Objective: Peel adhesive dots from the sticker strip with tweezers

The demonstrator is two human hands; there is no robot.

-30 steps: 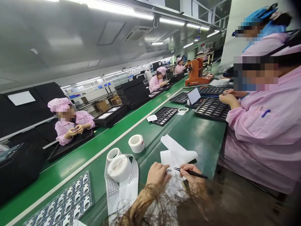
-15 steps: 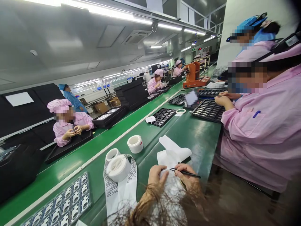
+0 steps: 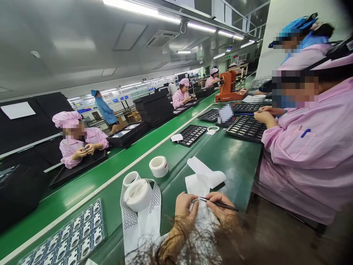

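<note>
My left hand (image 3: 185,211) pinches a white backing strip (image 3: 202,186) that carries a few small black rings near my thumb. Between the fingers of my right hand (image 3: 220,211) is a pair of dark tweezers (image 3: 223,204), its tips at the strip's edge close to the rings. Part of both hands is covered by loose hair at the bottom of the view. To the left, a white roll (image 3: 138,195) rests on a sheet of black ring stickers (image 3: 129,213), with a smaller roll (image 3: 131,178) behind it. Another white roll (image 3: 158,166) stands farther back.
A clear tray of blue-and-white parts (image 3: 74,239) lies at lower left. Black compartment trays (image 3: 191,135) and a tape ring (image 3: 213,129) sit farther up the green table. A co-worker in pink (image 3: 303,147) sits close on the right. An orange machine (image 3: 228,86) stands at the far end.
The view has shifted slightly. Both hands stay at the strip, with the tweezers' tips still by the rings. A person in blue in the background has moved right.
</note>
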